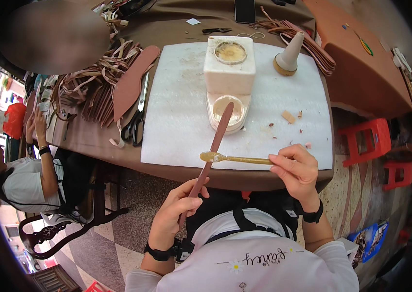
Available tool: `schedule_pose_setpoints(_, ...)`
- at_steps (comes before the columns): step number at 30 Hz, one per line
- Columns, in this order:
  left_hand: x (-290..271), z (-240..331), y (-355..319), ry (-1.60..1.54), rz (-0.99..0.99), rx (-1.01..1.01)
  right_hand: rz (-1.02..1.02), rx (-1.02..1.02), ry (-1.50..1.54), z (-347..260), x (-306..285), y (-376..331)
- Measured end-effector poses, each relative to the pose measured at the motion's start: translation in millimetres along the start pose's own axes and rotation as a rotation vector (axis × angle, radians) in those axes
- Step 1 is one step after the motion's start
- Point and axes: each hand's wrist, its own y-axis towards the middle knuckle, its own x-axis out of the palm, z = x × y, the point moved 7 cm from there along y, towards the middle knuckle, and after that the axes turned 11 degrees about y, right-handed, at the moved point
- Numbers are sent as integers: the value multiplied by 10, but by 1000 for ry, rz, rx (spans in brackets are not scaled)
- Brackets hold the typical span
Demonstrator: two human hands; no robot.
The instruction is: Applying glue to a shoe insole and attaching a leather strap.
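Observation:
My left hand [171, 210] is closed round the lower end of a long brown leather strip [218, 137]. The strip slants up and away, its far tip over the round cup of a white glue pot [230, 73]. My right hand [297, 170] pinches the handle end of a gold-coloured glue spreader [245, 159]. Its rounded tip, with whitish smears on it, lies across the strip near the table's front edge. Pale, glue-like residue coats the pot's front cup and the round opening on top.
A white foam sheet [176, 112] covers the table's middle. Scissors [137, 119], a large leather piece [135, 80] and bundled strips [89, 92] lie left. A white cone-shaped bottle [289, 54] stands far right. Red stools [365, 141] are right; another person [31, 185] sits left.

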Motion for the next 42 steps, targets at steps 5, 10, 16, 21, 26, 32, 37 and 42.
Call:
schedule_pose_setpoints(5,13,-32,-14,27,1,-12,109,39,18,80,-180,46)
schedule_pose_setpoints(10,42,-83,0,49,-12,-16,87,60,44,50,-205,-15)
schedule_pose_setpoints(16,115,-96,44,78,-46,-16,-27,-25,-30,-43,-205,-48)
schedule_pose_setpoints(21,208,-145,93,94,-84,-25,69,20,-9,35,-409,-73)
schedule_pose_setpoints(26,278,-173,103,99,-104,-32,141,88,27,69,-612,-95)
schedule_pose_setpoints(32,350,-207,145,64,-122,-47,41,76,-13,78,-617,-197)
schedule_pose_setpoints(37,425,-214,171,48,-183,-77,236,190,-14,193,-887,-250)
schedule_pose_setpoints(42,466,-227,199,48,-194,-68,142,93,-6,106,-869,-267)
